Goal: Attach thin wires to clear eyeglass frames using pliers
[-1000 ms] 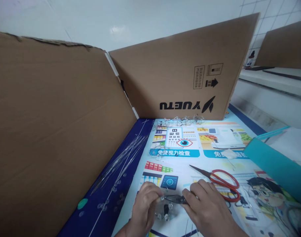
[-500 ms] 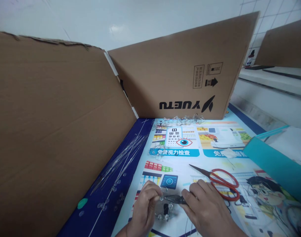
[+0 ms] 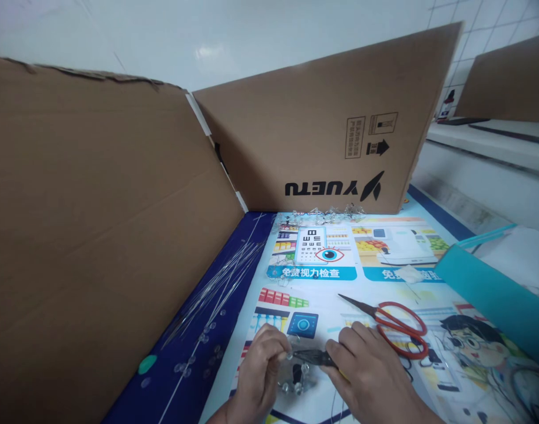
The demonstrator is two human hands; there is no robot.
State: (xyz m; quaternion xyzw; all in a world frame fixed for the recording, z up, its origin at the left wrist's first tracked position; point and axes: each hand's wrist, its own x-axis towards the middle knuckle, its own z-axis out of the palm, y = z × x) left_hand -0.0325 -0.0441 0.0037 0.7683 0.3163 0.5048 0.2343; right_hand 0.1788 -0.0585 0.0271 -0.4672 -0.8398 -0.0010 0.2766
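My left hand (image 3: 263, 368) is closed in a pinch on a string of clear beads (image 3: 291, 387), which hangs in a loop below the fingertips. In my right hand (image 3: 369, 371) is a pair of dark-jawed pliers (image 3: 314, 357); the fingers wrap round the handles, which are mostly hidden. The tips of the pliers meet a clear bead at my left fingertips. Whether they grip a wire there is too small to tell. Scissors (image 3: 404, 330) with red handles lie just beyond my right hand, blades pointing left.
Loose clear beads (image 3: 183, 370) and thin wires (image 3: 216, 285) lie on the blue strip at left, near a green disc (image 3: 147, 364). Beaded strands (image 3: 322, 216) line the base of the cardboard panel (image 3: 322, 129). A teal box (image 3: 494, 294) stands at right.
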